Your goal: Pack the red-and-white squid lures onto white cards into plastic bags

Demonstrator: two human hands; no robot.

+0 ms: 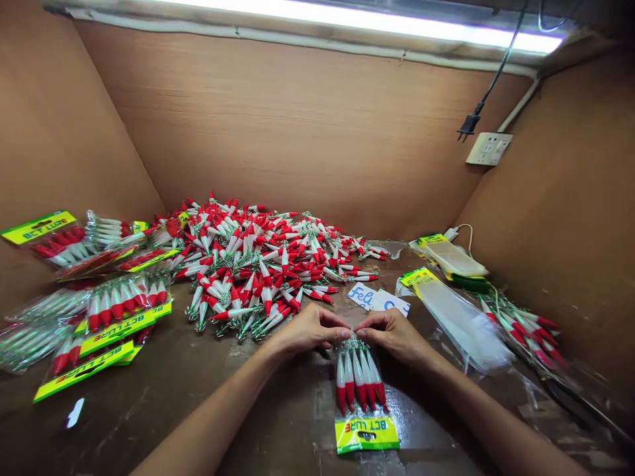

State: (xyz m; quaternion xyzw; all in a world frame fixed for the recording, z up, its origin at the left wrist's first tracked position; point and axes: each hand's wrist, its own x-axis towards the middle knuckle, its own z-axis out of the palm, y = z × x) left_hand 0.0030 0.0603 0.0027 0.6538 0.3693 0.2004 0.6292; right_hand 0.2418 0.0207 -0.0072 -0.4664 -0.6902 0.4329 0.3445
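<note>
A clear bag of red-and-white lures (361, 380) lies on the dark table, its yellow and green header card (367, 434) toward me. Both hands meet at the bag's far end, where the lures' green hooks are. My left hand (317, 328) pinches the bag's edge between thumb and fingers. Close beside it, my right hand (387, 334) pinches the same edge from the other side. Just beyond the hands lie white cards with blue writing (364, 295).
A large pile of loose lures (258, 258) spreads behind the hands. Filled bags (116, 307) are stacked at the left. Flat clear bags with header cards (459, 317) lie at the right, near more lures (530, 330). A black plug (469, 124) hangs above.
</note>
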